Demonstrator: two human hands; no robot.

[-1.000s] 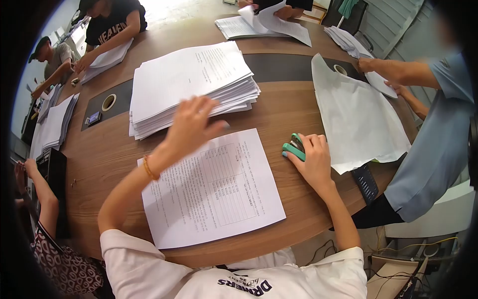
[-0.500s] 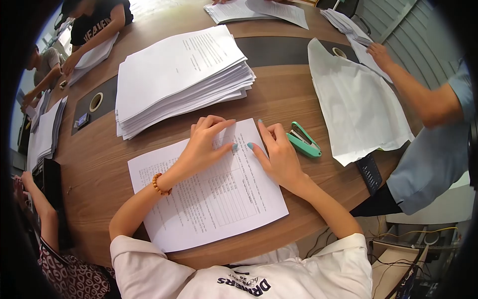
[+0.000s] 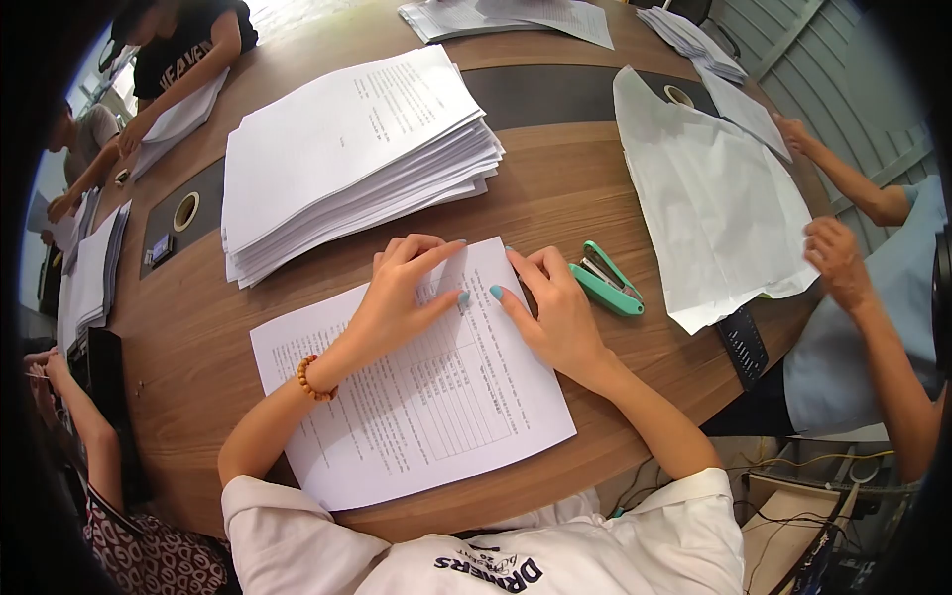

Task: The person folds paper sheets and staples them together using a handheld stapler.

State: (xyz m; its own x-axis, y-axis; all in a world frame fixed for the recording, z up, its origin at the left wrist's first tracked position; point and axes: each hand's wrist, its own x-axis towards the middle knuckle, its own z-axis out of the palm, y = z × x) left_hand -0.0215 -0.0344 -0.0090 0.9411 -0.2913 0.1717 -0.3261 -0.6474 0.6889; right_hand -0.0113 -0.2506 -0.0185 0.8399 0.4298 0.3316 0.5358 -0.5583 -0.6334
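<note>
A printed sheet with a table of text [image 3: 446,397] lies on the wooden desk in front of me. My left hand [image 3: 412,288] rests on its upper part, thumb and fingers apart. At the upper right edge of the same sheet is my right hand [image 3: 555,307], its thumb on the paper and its fingers spread. Beside my right hand a green stapler [image 3: 610,280] lies on the desk, touched by neither palm. A thick stack of printed papers [image 3: 347,149] stands beyond my left hand.
Tape rolls [image 3: 186,211] sit on the dark strip. A crumpled white sheet [image 3: 709,198] lies to the right, near a co-worker's hand [image 3: 841,263]. More papers [image 3: 94,268] are at the left, by another person's arm [image 3: 89,407]. A co-worker in black [image 3: 188,50] handles papers at the far left.
My right hand has let go of the stapler and moved left to the sheet. My left hand has come down onto the paper. The co-worker's arms at the right have shifted.
</note>
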